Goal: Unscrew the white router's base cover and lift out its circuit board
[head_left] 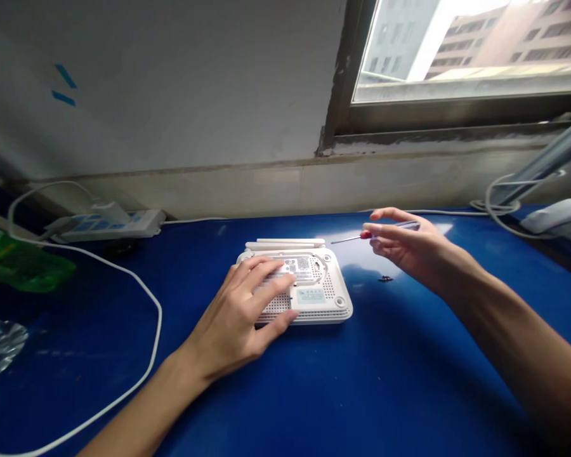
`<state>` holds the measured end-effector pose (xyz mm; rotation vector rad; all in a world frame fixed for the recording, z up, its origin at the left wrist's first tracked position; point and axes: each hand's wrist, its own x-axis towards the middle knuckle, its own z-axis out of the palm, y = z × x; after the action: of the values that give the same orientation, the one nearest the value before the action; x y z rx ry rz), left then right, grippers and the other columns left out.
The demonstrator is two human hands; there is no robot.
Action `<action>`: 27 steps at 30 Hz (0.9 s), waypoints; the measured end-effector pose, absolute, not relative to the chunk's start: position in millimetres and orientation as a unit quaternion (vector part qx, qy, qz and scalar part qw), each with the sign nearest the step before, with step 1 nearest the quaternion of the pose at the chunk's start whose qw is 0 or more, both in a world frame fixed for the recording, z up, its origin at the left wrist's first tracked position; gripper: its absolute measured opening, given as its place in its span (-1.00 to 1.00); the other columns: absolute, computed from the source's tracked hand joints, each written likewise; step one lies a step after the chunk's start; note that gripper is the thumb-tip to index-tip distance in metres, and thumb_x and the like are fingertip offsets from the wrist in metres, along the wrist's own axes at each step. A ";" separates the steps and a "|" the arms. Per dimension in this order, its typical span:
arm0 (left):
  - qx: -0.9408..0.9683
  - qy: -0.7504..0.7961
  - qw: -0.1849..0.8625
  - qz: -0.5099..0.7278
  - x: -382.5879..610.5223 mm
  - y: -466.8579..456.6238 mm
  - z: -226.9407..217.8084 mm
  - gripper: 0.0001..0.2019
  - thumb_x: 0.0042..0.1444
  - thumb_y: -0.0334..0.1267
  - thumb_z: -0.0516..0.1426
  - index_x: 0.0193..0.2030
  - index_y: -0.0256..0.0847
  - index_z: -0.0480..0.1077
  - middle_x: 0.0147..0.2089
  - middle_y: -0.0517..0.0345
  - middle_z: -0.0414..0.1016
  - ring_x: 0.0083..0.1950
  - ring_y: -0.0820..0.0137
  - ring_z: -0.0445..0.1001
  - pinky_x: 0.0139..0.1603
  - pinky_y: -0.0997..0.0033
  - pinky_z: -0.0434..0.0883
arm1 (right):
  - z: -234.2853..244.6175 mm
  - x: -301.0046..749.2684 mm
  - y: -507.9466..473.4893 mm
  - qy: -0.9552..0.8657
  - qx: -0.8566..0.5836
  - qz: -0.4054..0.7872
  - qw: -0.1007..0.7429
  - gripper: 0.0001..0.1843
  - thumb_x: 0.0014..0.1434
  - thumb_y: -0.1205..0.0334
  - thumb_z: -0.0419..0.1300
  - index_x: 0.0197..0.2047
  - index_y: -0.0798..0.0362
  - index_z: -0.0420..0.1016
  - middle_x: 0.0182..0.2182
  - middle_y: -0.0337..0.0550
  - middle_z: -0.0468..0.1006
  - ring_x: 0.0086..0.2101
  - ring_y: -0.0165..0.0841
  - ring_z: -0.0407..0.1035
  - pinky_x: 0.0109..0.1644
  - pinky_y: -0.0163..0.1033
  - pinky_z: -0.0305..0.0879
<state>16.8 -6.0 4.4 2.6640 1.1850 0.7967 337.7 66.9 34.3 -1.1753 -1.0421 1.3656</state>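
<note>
A white router (321, 285) lies upside down on the blue table (385, 381), its labels and vent holes facing up and its antennas folded along the far edge. My left hand (247, 311) rests flat on the router's left half with the fingers spread. My right hand (409, 244) hovers to the right of the router, above the table, and pinches a small screwdriver (356, 238) with a red collar, its thin shaft pointing left. A small dark screw (385, 278) lies on the table just below that hand.
A white power strip (109, 225) with a plug sits at the back left, and its white cable (152, 304) loops over the table. A green plastic bag (23, 263) lies at the left edge. More white cable (499, 206) and a window are at the back right.
</note>
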 end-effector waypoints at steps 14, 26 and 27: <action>0.904 0.405 0.024 0.134 40.2 11.4 20.0 -0.33 0.28 0.16 0.27 0.46 0.02 0.36 0.55 -0.13 0.26 0.59 -0.23 0.09 0.50 -0.51 0.10 | 33.4 405.4 79.2 -0.538 -0.511 0.491 0.457 -0.56 -0.19 0.04 0.67 -0.31 -0.02 0.63 -0.37 -0.22 0.62 -0.33 -0.32 0.49 -0.23 -0.22 0.44; 0.901 0.387 0.071 0.180 64.9 27.9 18.3 -0.29 0.14 0.19 0.37 0.34 -0.13 0.46 0.46 -0.20 0.41 0.44 -0.18 0.39 0.40 -0.31 0.38 | 39.1 407.5 71.1 -0.625 -0.502 0.468 0.372 -0.53 -0.09 -0.02 0.63 -0.24 0.04 0.59 -0.38 -0.18 0.64 -0.47 -0.34 0.47 -0.37 -0.20 0.44; 0.902 0.385 0.064 0.186 65.8 27.2 17.1 -0.29 0.14 0.18 0.37 0.33 -0.13 0.46 0.46 -0.19 0.41 0.44 -0.18 0.39 0.41 -0.31 0.38 | 38.4 404.6 71.3 -0.624 -0.499 0.472 0.371 -0.52 -0.12 -0.02 0.64 -0.26 0.04 0.59 -0.40 -0.19 0.63 -0.47 -0.35 0.47 -0.38 -0.21 0.44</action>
<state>65.8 27.2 17.1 2.7226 1.1638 0.5613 404.6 71.3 38.4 -1.2805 -1.6015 1.2117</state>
